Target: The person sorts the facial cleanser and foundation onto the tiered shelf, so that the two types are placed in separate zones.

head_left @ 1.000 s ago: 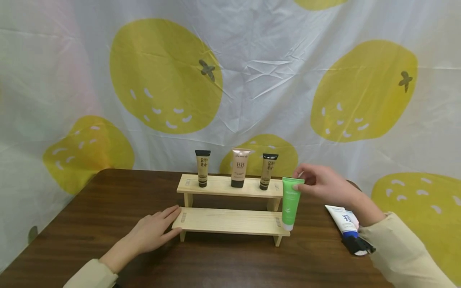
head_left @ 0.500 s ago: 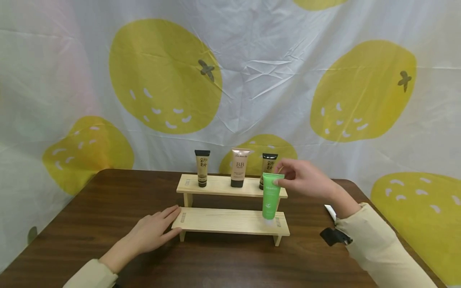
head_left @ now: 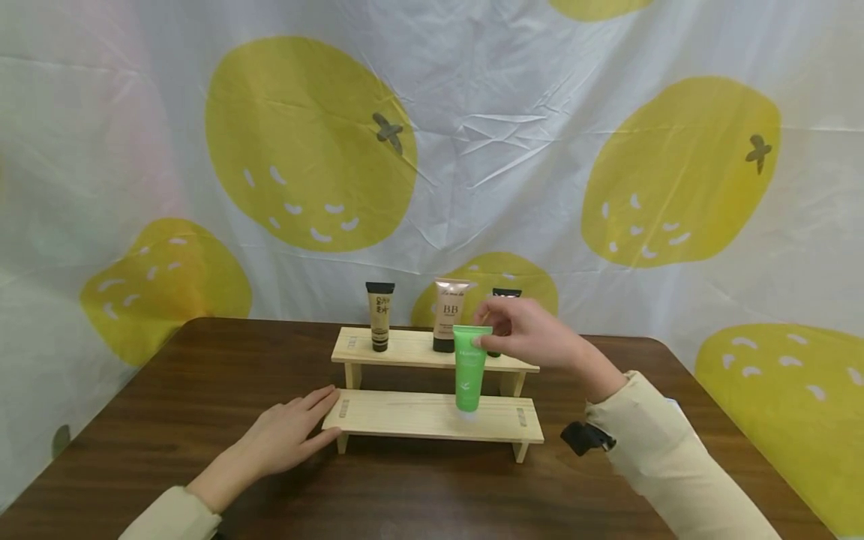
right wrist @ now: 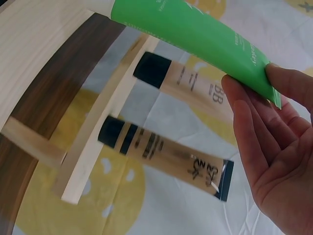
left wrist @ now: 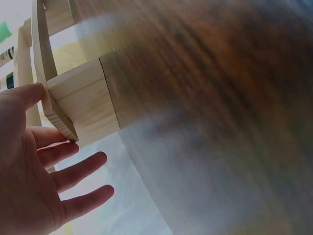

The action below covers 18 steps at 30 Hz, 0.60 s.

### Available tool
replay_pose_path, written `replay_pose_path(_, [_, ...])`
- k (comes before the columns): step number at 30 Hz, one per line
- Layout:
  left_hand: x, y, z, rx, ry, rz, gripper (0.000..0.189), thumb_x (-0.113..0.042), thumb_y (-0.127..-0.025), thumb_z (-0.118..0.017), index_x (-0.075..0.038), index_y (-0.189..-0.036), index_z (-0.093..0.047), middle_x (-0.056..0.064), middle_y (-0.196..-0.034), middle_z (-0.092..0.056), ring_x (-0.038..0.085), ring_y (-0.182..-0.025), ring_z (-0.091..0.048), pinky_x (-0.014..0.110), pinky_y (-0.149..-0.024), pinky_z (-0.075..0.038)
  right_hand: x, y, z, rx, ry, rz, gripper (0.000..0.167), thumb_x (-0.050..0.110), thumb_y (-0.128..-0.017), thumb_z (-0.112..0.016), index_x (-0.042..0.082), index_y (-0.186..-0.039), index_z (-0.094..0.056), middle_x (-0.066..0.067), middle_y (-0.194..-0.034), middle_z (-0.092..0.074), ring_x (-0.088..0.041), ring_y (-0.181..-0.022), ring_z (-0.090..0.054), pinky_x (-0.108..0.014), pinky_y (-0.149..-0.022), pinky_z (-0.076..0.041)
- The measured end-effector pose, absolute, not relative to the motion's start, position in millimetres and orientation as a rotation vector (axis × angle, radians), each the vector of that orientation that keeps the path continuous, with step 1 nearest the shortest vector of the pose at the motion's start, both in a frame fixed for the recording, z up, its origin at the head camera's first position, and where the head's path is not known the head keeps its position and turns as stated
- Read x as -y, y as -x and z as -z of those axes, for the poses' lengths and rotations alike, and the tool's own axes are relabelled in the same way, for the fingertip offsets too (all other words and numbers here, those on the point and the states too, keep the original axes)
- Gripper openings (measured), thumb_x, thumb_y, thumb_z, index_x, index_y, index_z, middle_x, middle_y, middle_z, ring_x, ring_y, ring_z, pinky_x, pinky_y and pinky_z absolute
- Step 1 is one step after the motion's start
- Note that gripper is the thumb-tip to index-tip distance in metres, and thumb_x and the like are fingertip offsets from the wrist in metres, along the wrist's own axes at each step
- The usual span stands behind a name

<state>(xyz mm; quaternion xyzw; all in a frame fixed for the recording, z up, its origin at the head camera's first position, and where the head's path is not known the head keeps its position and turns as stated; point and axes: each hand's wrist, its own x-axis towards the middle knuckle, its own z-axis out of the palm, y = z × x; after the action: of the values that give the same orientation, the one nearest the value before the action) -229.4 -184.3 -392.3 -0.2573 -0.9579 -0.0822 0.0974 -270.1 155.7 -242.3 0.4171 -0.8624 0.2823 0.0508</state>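
My right hand (head_left: 529, 334) pinches a green squeeze tube (head_left: 469, 371) by its flat crimped end, between thumb and fingertips. The tube is upright, white cap down, close over the lower board (head_left: 405, 420) of a two-step wooden display stand. Left hand (head_left: 286, 431) has its fingers stretched out at the board's left end, thumb at the front corner and fingertips at the back corner. On the upper board (head_left: 405, 358) stand a gold tube with black ends (head_left: 380, 319), a pinkish BB cream tube (head_left: 447, 315) and a second gold tube (right wrist: 166, 159), partly hidden by the right hand in the head view.
The stand is on a dark brown wooden table (head_left: 405, 495). Behind hangs a pale cloth (head_left: 499, 165) with large yellow fruit prints. A white tube lying at the right is almost fully covered by the right sleeve (head_left: 648, 420).
The right hand has carried the green tube leftward from the stand's right end to over the lower board, right of its middle. The left hand has stayed in place.
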Motion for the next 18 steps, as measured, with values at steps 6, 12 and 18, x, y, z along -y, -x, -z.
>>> replay_pose_path(6, [184.2, 229.3, 392.1, 2.838, 0.762, 0.244, 0.063, -0.051, -0.089, -0.039, -0.004, -0.131, -0.043, 0.012, -0.131, -0.041, 0.032, -0.103, -0.051, 0.05, -0.074, -0.042, -143.8, 270.4, 245.5, 2.583, -1.28, -0.872, 0.013, 0.009, -0.08, -0.065, 0.008, -0.09, -0.058, 0.002, -0.072, -0.059, -0.01, -0.059, -0.052, -0.027, -0.054, -0.043])
replay_pose_path(12, [184.4, 229.4, 392.6, 2.833, 0.769, 0.24, 0.063, -0.051, -0.089, -0.04, -0.005, -0.131, -0.043, 0.012, -0.13, -0.042, 0.032, -0.102, -0.052, 0.05, -0.073, -0.042, -132.4, 272.0, 248.6, 2.572, -1.275, -0.863, 0.012, 0.009, -0.08, -0.065, 0.01, -0.089, -0.058, 0.004, -0.068, -0.054, -0.009, -0.056, -0.048, -0.026, -0.053, -0.042])
replay_pose_path(18, [184.2, 229.0, 392.1, 2.836, 0.765, 0.244, 0.063, -0.051, -0.089, -0.04, -0.005, -0.131, -0.043, 0.012, -0.13, -0.042, 0.032, -0.102, -0.052, 0.05, -0.073, -0.042, -120.6, 272.6, 250.4, 2.557, -1.319, -0.954, 0.012, 0.007, -0.08, -0.065, 0.007, -0.09, -0.058, 0.001, -0.075, -0.058, -0.01, -0.057, -0.049, -0.025, -0.054, -0.042])
